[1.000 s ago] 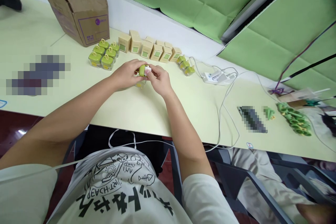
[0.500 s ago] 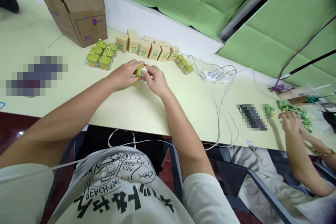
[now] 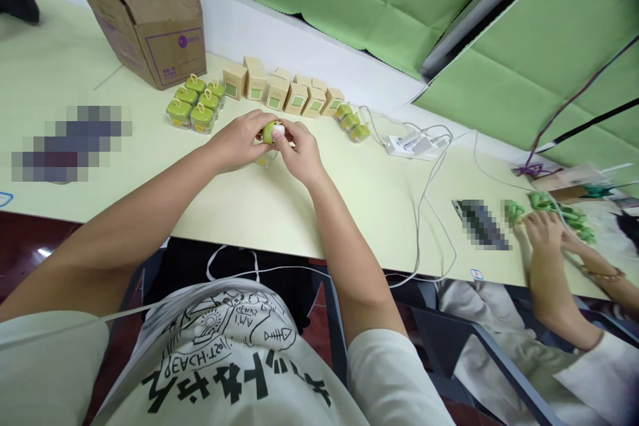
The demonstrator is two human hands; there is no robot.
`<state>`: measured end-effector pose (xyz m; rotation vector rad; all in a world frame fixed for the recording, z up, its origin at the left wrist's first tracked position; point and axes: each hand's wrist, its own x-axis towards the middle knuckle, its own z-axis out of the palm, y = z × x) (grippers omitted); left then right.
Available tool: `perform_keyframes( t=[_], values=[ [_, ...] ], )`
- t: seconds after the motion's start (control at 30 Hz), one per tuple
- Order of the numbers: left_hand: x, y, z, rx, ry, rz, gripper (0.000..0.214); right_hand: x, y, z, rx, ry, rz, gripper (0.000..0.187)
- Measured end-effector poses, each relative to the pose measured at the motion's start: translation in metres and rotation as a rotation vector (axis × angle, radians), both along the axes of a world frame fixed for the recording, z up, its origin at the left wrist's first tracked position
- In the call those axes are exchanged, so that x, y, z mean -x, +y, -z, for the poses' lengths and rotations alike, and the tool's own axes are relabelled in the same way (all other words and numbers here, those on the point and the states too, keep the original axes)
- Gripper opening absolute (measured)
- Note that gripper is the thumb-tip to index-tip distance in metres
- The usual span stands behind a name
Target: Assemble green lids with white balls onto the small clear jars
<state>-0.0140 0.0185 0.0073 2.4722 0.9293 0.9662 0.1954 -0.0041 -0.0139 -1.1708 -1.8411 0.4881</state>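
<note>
Both my hands meet over the pale table (image 3: pixel 249 206) around one small green and white item (image 3: pixel 272 130). My left hand (image 3: pixel 239 140) grips its green side with curled fingers. My right hand (image 3: pixel 299 153) pinches its white end. A small clear piece (image 3: pixel 265 160) lies on the table just under my hands. Behind my left hand stands a cluster of green-lidded clear cases (image 3: pixel 194 105). A row of several small tan boxes (image 3: pixel 279 90) runs along the far side.
An open cardboard box (image 3: pixel 150 20) stands at the far left. A white power strip (image 3: pixel 414 144) with trailing cables lies to the right, beside more green-lidded cases (image 3: pixel 352 123). Another person's hands (image 3: pixel 544 233) work at a pile of green parts (image 3: pixel 564 213) far right.
My hands stay closed on the green and white item with only slight shifts. The other person's hands came into view at the right and now rest by the green parts.
</note>
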Motion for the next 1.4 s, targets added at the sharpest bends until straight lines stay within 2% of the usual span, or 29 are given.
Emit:
perform_keyframes(
  t=[0.23,0.43,0.73,1.1,1.4],
  values=[
    [0.0,0.003,0.006,-0.038,-0.057,0.012,0.051,0.005,-0.002,-0.007,0.259,0.384,-0.136,0.073],
    [0.0,0.003,0.012,-0.085,-0.097,0.041,0.055,0.006,-0.01,-0.016,0.36,0.438,-0.216,0.072],
    [-0.005,-0.01,0.001,-0.06,-0.058,0.012,0.053,0.01,-0.009,-0.014,0.34,0.41,-0.189,0.079],
    [-0.002,-0.004,0.006,-0.038,-0.102,-0.025,0.058,0.006,-0.008,-0.018,0.448,0.536,-0.176,0.071],
    [-0.004,-0.004,0.007,-0.043,-0.097,-0.008,0.054,0.007,-0.011,-0.014,0.375,0.444,-0.191,0.076]
  ],
)
